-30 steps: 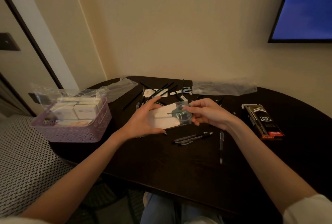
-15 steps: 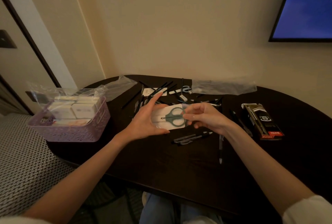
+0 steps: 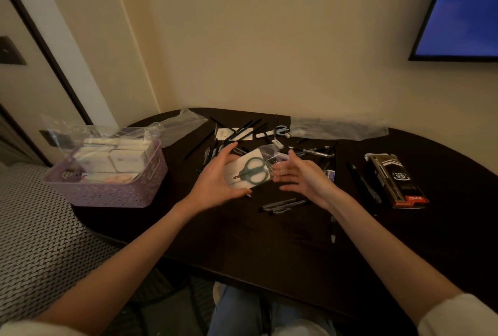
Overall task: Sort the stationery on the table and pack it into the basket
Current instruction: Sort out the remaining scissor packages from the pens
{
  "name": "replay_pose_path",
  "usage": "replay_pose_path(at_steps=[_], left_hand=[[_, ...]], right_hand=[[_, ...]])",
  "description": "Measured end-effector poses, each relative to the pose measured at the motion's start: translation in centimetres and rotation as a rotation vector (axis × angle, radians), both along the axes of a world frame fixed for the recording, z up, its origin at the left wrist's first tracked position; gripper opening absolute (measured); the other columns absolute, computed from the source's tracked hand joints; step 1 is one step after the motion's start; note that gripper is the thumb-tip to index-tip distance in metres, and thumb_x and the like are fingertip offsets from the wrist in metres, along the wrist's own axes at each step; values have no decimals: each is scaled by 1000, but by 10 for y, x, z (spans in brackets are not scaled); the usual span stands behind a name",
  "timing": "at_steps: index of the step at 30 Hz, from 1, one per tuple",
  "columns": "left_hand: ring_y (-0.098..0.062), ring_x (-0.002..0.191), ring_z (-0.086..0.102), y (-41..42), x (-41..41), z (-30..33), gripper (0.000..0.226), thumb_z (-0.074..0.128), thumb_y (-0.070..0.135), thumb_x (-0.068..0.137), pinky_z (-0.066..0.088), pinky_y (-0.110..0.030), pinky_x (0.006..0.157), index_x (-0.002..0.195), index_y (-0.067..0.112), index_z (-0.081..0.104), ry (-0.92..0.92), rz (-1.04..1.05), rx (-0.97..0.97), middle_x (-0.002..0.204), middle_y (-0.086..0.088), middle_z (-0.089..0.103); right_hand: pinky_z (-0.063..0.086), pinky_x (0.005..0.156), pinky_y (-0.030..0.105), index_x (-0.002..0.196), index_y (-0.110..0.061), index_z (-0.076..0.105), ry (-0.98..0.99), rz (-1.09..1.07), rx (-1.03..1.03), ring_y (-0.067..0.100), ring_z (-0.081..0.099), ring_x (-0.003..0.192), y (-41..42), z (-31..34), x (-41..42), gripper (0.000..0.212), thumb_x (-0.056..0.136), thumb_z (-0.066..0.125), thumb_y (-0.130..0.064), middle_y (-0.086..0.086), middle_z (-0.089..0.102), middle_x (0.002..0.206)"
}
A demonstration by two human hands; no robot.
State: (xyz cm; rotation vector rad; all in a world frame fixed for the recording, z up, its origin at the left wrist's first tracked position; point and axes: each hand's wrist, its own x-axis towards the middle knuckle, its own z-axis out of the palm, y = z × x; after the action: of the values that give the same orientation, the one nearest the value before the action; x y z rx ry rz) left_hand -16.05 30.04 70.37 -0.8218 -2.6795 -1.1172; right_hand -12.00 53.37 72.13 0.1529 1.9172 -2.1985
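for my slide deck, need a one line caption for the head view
Left hand holds a packaged pair of green scissors above the dark table; open right hand alongside, purple basket waiting.

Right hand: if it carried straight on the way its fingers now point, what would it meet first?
Probably the scissors pack held by the left hand. The right hand is open, its fingertips pointing left at the pack's edge; whether they already touch its wrapper is unclear.

Beige wall [image 3: 269,39] (dim), dark table [image 3: 269,249]
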Motion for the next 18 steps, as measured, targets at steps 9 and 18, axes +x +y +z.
replay_pose_path(at_steps=[9, 18], left_hand=[[-14, 129, 43, -19, 13, -17, 98, 83, 44, 66, 38, -37, 108, 145, 19, 31, 81, 100, -106, 141, 1, 46], [-10, 100, 61, -57, 21, 10, 37, 69, 37, 81, 52, -34, 87, 108, 12, 67, 323, 62, 147, 106, 0, 67]], right_hand=[[59, 72, 24, 97, -7, 70, 122, 8, 180, 13, 71, 85, -56, 0, -3, 13, 84, 70, -8, 10, 73, 98], [52, 79, 17, 102, -19, 74, 723, 75, 838, 0, 65, 85, -79, 14, -5, 18, 85, 70, -16, -8, 72, 92]])
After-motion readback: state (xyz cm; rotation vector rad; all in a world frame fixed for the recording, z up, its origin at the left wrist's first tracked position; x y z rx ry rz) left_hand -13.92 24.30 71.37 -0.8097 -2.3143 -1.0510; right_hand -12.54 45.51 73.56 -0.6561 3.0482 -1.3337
